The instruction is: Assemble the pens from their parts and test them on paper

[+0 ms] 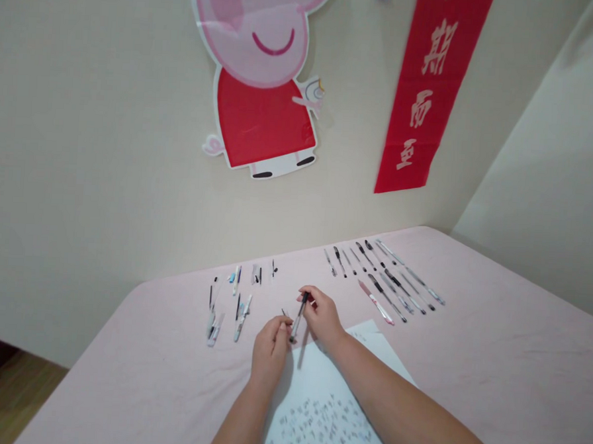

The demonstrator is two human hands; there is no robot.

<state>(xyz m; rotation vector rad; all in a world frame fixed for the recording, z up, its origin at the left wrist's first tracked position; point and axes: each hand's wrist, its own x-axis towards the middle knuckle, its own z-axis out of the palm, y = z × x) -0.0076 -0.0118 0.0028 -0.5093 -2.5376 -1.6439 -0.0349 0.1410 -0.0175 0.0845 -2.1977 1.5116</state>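
My right hand (320, 314) pinches a clear-barrelled pen (297, 321) near its black upper end. The pen slants down, its dark lower end beside the fingertips of my left hand (271, 345). Those left fingers are closed, and a thin dark tip pokes out above them; what it belongs to is hidden. Beneath both hands lies a white sheet of paper (318, 375) covered with handwritten marks toward its near side.
Rows of pens (386, 297) lie to the right on the pink bed-like surface (492, 365). At left are small groups of pen parts (242, 317). A wall with a pig cutout (264, 121) and a red banner (422, 103) rises behind.
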